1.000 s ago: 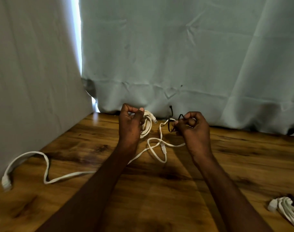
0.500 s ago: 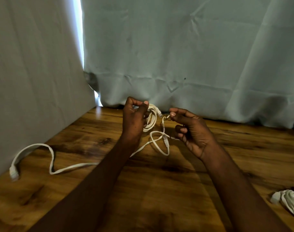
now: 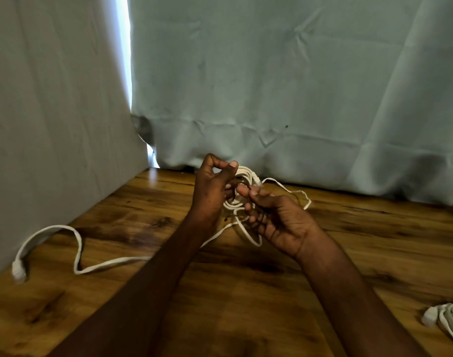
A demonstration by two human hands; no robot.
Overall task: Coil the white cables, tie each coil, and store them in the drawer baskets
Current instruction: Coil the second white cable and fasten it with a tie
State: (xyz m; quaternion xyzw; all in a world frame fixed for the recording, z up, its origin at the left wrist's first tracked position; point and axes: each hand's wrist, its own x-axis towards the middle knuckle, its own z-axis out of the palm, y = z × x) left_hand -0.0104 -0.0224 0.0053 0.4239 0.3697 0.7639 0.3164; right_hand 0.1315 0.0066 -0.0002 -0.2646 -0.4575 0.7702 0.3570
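My left hand [image 3: 213, 191] pinches a small coil of flat white cable [image 3: 242, 186] above the wooden table [image 3: 246, 292]. The cable's loose tail [image 3: 77, 243] runs left across the table and ends in a white plug [image 3: 18, 271]. My right hand [image 3: 276, 220] is right beside the coil, palm turned up, its fingertips on a thin black tie [image 3: 243, 183] at the coil. Another loop of the cable [image 3: 301, 195] sticks out to the right behind that hand. How the tie wraps the coil is hidden by my fingers.
A tied bundle of white cable [image 3: 445, 324] lies at the table's right edge, partly cut off. Pale cloth sheets [image 3: 271, 86] hang close behind and to the left of the table. No drawer or basket is in view.
My right hand has moved left, up to the coil, and turned palm up. The black tie it held apart to the right a second ago is now at the coil. The left hand stays put.
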